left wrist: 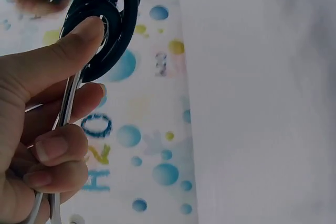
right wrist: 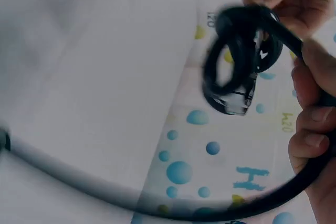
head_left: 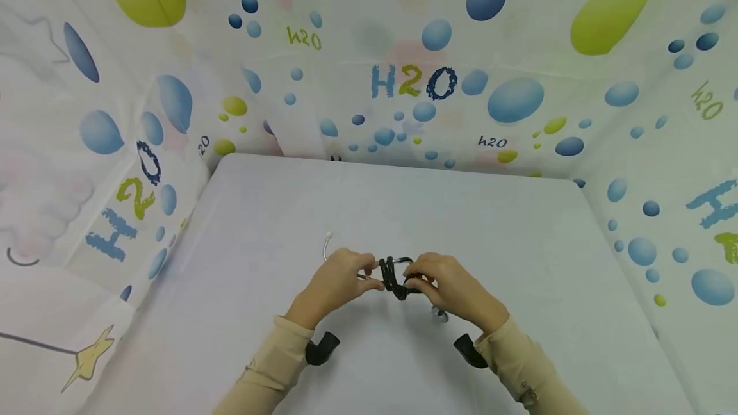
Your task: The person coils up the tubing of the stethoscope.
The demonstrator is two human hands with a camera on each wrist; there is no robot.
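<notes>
A stethoscope is held between both hands above the white tabletop. Its black tubing [head_left: 389,274] is wound into several loops in the middle. My left hand [head_left: 343,276] grips the metal ear tubes [left wrist: 67,100], its thumb against the loops in the left wrist view. One pale eartip [head_left: 328,234] sticks out beyond that hand. With curled fingers, my right hand [head_left: 452,287] holds a length of the tubing, which sweeps in a long curve across the right wrist view. The silvery chestpiece [head_left: 440,314] hangs just below the right hand.
The white tabletop [head_left: 277,210] stretches around the hands. Behind and beside it stand white cloth walls [head_left: 357,5] printed with blue and green drops and H2O lettering. A dark curved piece [head_left: 323,348] sits by the left sleeve, and another [head_left: 471,351] by the right.
</notes>
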